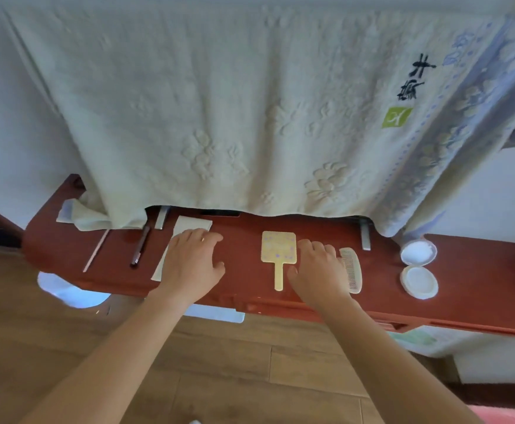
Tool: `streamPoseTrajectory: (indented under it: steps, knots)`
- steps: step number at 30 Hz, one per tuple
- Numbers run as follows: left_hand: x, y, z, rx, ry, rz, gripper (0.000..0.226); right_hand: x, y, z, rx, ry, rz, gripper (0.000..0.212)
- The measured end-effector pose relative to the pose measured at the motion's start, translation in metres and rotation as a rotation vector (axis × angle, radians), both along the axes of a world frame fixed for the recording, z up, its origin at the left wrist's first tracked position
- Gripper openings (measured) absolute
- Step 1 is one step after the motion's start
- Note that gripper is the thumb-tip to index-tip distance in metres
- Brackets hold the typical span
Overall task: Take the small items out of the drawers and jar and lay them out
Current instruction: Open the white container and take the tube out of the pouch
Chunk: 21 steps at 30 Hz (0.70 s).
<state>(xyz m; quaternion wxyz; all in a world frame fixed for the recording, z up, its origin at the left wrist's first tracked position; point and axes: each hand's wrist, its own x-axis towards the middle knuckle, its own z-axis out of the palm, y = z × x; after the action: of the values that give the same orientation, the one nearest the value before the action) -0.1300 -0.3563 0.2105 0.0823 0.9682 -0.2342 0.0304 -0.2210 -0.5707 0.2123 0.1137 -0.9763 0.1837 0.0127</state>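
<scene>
Two bare forearms enter from the lower edge over a wood-plank floor (235,347) and reach to a red table (470,289). The left hand (190,261) lies palm down, fingers loosely spread, flat on a white folded cloth (189,223); it grips nothing. The right hand (319,272) also lies palm down with fingers spread and nothing held, set between a yellow hand mirror (278,249) and a pale comb (352,269). Its fingertips are at the mirror's right edge and its outer side is just beside the comb; contact with either cannot be confirmed. The mirror lies flat, handle toward the camera. Items are laid in a row along the tabletop: at far left a thin pale stick (95,250), then a dark pen (140,246), then the cloth under the left hand, then mirror and comb. Well to the right lie two white round pieces, a small open jar (418,252) and, nearer the camera, its lid (420,281), just beside each other. A large embossed pale towel (219,117) hangs over the rear of the table and hides whatever stands behind.
</scene>
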Motion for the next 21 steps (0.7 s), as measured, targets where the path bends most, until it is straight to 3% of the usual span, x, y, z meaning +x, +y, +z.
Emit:
streamPoseTrajectory:
  steps: [8,16,21]
  knots:
    - [0.045,0.091,0.011,-0.028,0.062,-0.057,0.05,0.037,0.097,0.008,0.007,0.06,-0.067,0.041]
    - [0.064,0.12,0.002,-0.005,0.014,-0.045,0.035,0.065,0.128,0.003,0.019,0.056,-0.045,0.04]
    - [0.069,0.124,-0.014,0.006,0.052,-0.017,0.045,0.083,0.136,-0.015,0.049,0.047,0.013,0.042]
